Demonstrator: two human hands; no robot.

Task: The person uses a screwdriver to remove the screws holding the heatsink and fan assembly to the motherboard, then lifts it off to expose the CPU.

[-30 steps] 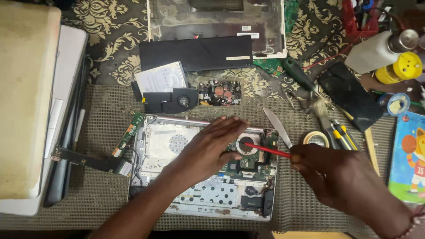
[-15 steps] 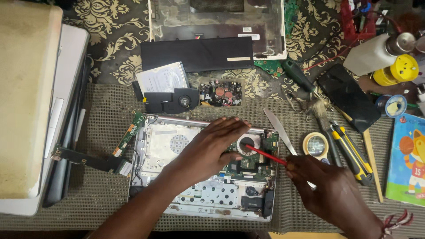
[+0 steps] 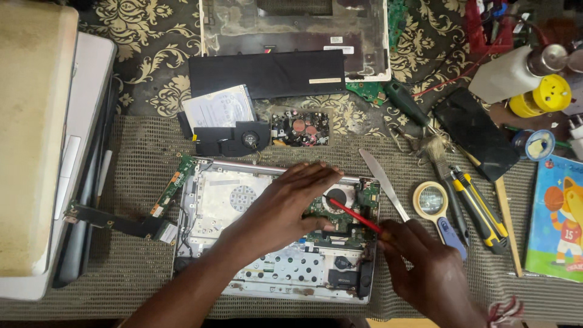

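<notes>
An opened laptop chassis [image 3: 237, 200] lies on a mesh mat, its green circuit board [image 3: 346, 218] exposed at the right. My left hand [image 3: 285, 203] rests flat on the chassis, fingertips near the round fan opening [image 3: 337, 195]. My right hand [image 3: 425, 270] grips a red-handled screwdriver [image 3: 355, 217] whose tip points into the board beside the fan opening.
A metal spatula [image 3: 382, 182], magnifying glass [image 3: 431, 203], brush and yellow-black tools [image 3: 477, 203] lie to the right. A black battery [image 3: 267, 73], a hard drive [image 3: 218, 109], a loose fan [image 3: 234, 140] and a small board [image 3: 300, 129] sit above. Stacked laptops [image 3: 36, 146] are at the left.
My right hand has moved left and down, nearer the chassis, with the screwdriver tip staying on the board. My left hand has barely moved.
</notes>
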